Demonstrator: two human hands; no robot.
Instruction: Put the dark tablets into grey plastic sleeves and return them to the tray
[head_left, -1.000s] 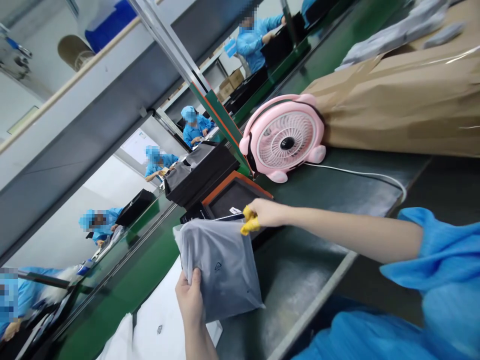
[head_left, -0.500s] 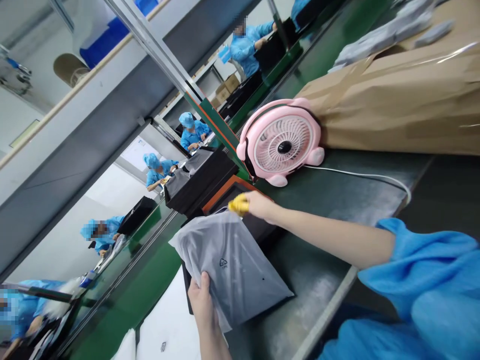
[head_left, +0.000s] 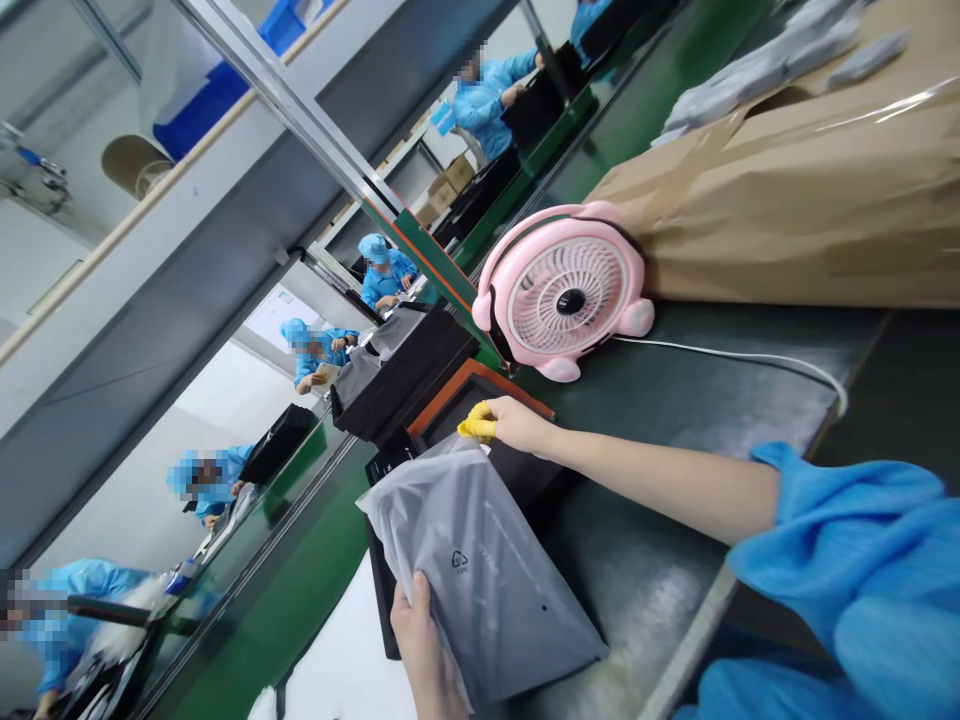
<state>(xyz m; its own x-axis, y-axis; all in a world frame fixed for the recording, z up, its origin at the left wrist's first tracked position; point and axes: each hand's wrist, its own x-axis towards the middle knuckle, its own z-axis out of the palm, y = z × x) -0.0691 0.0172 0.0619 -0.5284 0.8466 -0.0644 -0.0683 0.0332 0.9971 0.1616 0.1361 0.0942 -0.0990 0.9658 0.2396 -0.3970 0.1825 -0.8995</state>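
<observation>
My left hand [head_left: 424,650] grips the lower edge of a grey translucent plastic bag [head_left: 480,570] with a dark flat item inside. A black flat device [head_left: 384,590] lies under the bag. My right hand [head_left: 510,425], with yellow finger cots on the fingertips, pinches the bag's top edge. It hovers over an orange-rimmed black tray [head_left: 480,395] on the dark work surface.
A pink desk fan [head_left: 566,295] stands behind the tray, its white cable [head_left: 750,357] running right. A big brown cardboard box [head_left: 787,210] fills the right. Stacked black trays [head_left: 405,365] sit by the green conveyor [head_left: 292,560]. Several people in blue work along the line.
The bag has dropped lower and flatter onto the surface. My left hand has slid down and right with it, and my right hand still pinches the top edge.
</observation>
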